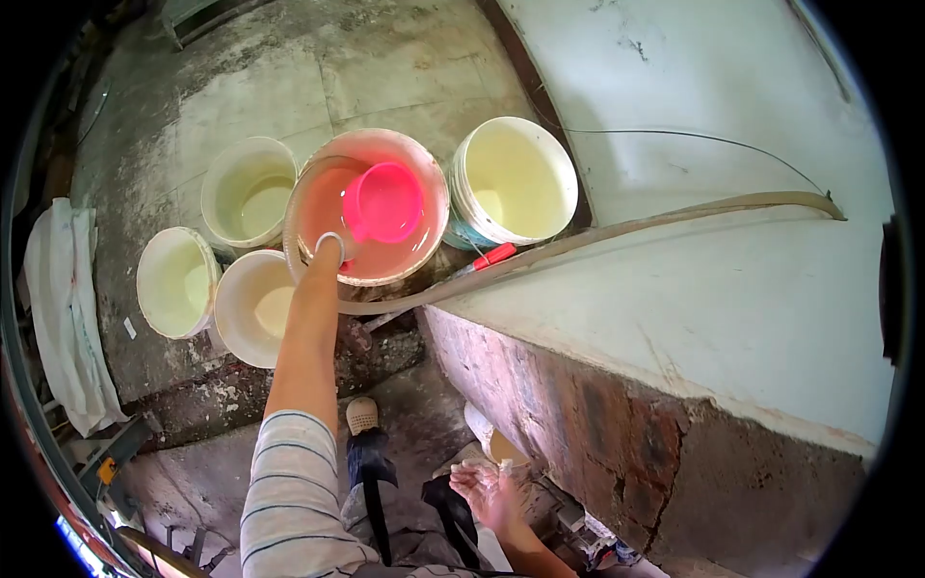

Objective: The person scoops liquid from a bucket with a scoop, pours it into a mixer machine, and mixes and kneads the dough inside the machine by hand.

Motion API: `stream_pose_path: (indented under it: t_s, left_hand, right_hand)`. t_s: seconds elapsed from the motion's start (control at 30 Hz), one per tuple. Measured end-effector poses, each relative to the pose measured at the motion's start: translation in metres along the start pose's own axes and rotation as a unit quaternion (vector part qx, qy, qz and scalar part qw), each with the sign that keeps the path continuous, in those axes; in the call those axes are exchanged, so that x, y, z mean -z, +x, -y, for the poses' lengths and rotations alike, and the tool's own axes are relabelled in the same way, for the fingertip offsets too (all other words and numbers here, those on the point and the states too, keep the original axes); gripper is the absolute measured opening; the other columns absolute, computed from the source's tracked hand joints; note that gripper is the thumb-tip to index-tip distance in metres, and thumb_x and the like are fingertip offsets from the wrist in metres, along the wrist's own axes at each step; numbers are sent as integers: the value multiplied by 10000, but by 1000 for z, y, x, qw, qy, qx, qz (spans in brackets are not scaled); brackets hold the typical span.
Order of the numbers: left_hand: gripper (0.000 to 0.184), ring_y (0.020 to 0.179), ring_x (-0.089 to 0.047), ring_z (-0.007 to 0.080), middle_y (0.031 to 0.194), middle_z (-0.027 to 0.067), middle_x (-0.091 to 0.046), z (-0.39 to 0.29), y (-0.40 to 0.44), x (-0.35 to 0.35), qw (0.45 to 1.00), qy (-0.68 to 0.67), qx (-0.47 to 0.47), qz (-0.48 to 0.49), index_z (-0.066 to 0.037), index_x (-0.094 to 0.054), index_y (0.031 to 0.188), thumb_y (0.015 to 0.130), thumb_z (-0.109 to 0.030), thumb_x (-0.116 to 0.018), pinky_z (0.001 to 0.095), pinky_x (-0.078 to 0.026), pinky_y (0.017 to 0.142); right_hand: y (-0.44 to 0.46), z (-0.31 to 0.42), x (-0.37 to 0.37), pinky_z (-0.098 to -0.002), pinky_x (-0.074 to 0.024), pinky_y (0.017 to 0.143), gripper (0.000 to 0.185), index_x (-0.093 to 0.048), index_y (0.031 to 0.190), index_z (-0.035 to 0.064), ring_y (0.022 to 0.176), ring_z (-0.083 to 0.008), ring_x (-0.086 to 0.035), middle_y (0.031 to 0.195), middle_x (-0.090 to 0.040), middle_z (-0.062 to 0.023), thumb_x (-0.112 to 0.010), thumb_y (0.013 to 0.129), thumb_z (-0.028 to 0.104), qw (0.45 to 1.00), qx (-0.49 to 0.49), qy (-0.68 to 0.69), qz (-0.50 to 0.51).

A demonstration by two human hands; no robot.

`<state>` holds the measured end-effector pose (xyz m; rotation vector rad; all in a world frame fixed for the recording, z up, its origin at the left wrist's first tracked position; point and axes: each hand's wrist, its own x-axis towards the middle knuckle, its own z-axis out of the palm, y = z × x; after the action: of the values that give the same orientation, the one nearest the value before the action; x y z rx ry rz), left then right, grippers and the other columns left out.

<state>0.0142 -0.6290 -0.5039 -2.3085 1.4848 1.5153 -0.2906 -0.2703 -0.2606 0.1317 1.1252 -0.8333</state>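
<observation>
A bright pink dipper [383, 202] is inside the large pink-lined bucket [424, 159], at its liquid. My left hand [345, 248] reaches over the near rim, a white band at its wrist, closed round the dipper's handle; its fingers are mostly hidden. Low in the view, my right hand [485, 489] is held near my lap, palm up with fingers apart and nothing in it. Whitish residue coats its fingertips.
Pale buckets stand left of the large one [249, 191] [178, 282] [255, 308], another [514, 180] right. A hose [617, 231] crosses the white slab [732, 299]; a red-handled tool [494, 256] lies beside it. A white sack [67, 308] is far left.
</observation>
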Motion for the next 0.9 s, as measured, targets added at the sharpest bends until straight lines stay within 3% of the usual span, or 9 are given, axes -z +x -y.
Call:
stream_pose_path:
  t_s: [0.07, 0.17, 0.27, 0.37, 0.57, 0.67, 0.7, 0.8, 0.9]
  left_hand:
    - [386, 1028, -526, 315, 1088, 219, -534, -24, -14, 13, 978, -115, 90, 151, -39, -462, 1163, 834, -239, -455, 385, -423, 859]
    - [360, 975, -572, 265, 1073, 177, -563, -22, 9, -10, 992, 74, 85, -58, 14, -511, 1088, 817, -221, -478, 363, -481, 754]
    - [387, 969, -580, 225, 1164, 138, -521, -50, -15, -1, 968, 189, 107, -127, -59, -480, 1155, 801, -204, -540, 337, -507, 662]
    - [324, 940, -589, 211, 1077, 126, -570, -54, -22, -5, 971, 228, 71, -31, -10, -534, 1069, 799, -188, -533, 343, -498, 679]
    - [146, 501, -547, 207, 730, 167, -575, -22, 10, -21, 974, -96, 116, 169, 18, -549, 831, 747, -101, -553, 341, -433, 433]
    - [70, 373, -434, 212, 583, 147, -505, -18, -31, -7, 875, -432, 162, 146, -7, -496, 722, 749, -69, -514, 333, -361, 354]
    - [113, 366, -403, 188, 496, 92, -433, -29, -58, 2, 857, -471, 158, 136, -22, -455, 675, 763, -71, -507, 297, -356, 341]
    - [117, 383, -436, 169, 503, 79, -451, -24, -96, 7, 837, -514, 105, 156, -14, -451, 709, 769, -75, -531, 278, -364, 334]
    - [126, 377, -445, 132, 481, 35, -431, -36, -168, 18, 862, -491, 24, 124, -44, -441, 726, 760, -93, -552, 267, -360, 309]
  right_hand:
    - [4, -2, -5, -398, -374, 931, 692, -464, 1089, -45, 1003, -281, -512, 1079, -520, -201, -307, 840, 581, 999, -11, -27, 35]
    - [11, -9, -4, -402, -370, 934, 714, -438, 1123, -68, 1021, -284, -505, 1097, -510, -206, -344, 831, 578, 994, -12, -50, 95]
    - [16, -10, -8, -416, -353, 941, 693, -443, 1128, -61, 1033, -287, -503, 1091, -523, -202, -322, 846, 560, 991, 3, -53, 123]
    - [11, -9, -7, -417, -363, 933, 689, -453, 1114, -71, 1026, -295, -507, 1080, -527, -210, -316, 852, 551, 993, 13, -67, 101]
    - [-9, 1, 6, -387, -386, 919, 706, -459, 1109, -60, 1004, -263, -519, 1087, -524, -196, -358, 826, 580, 993, 16, -93, 77]
    - [-23, 10, -6, -385, -389, 913, 645, -464, 1101, -54, 997, -256, -520, 1088, -525, -191, -360, 850, 530, 992, 25, -102, 76]
    - [-27, 12, -10, -386, -389, 912, 627, -465, 1100, -54, 996, -255, -521, 1089, -525, -191, -359, 857, 515, 992, 21, -101, 72]
    - [-48, 22, -30, -383, -397, 896, 562, -478, 1073, -45, 957, -246, -531, 1034, -542, -174, -358, 875, 467, 992, 15, -111, 64]
    - [-59, 28, -36, -360, -416, 844, 477, -504, 999, -17, 871, -221, -539, 928, -557, -130, -362, 887, 424, 991, 36, -119, 47]
